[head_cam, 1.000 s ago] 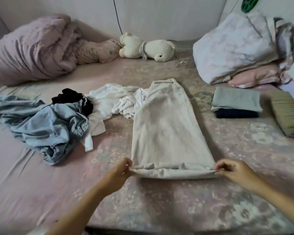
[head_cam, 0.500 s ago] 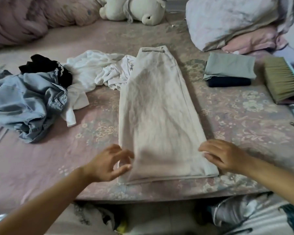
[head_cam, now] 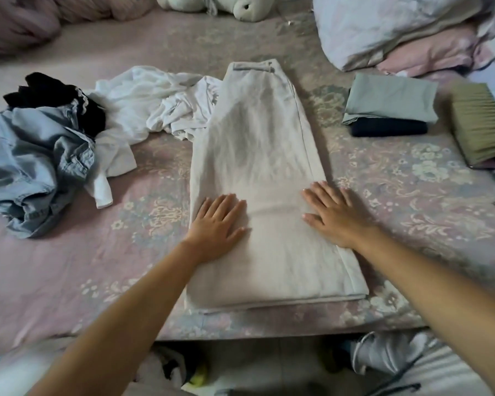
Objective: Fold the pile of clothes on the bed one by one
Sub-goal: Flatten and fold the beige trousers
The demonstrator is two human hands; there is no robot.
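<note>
A cream pair of trousers (head_cam: 257,155) lies lengthwise on the pink flowered bed (head_cam: 69,267), folded in half along its length, waistband at the far end. My left hand (head_cam: 217,224) lies flat on its left side, fingers straight. My right hand (head_cam: 332,212) presses flat on its right side. To the left sits the unfolded pile: a white garment (head_cam: 143,104), a light blue denim piece (head_cam: 32,167) and a black item (head_cam: 55,95). Two folded pieces, grey-green (head_cam: 392,98) over dark navy (head_cam: 389,128), are stacked at the right.
A green-bristled brush (head_cam: 480,130) lies at the right edge. Pillows and bedding (head_cam: 397,27) sit at the back right, a plush toy (head_cam: 212,5) at the back, a pink duvet (head_cam: 17,21) at the back left. The bed's near edge (head_cam: 269,330) has clutter on the floor below.
Both hands let go of the trousers' near hem and moved forward onto the cloth, now lying flat with fingers straight. The view has tilted down towards the bed's near edge.
</note>
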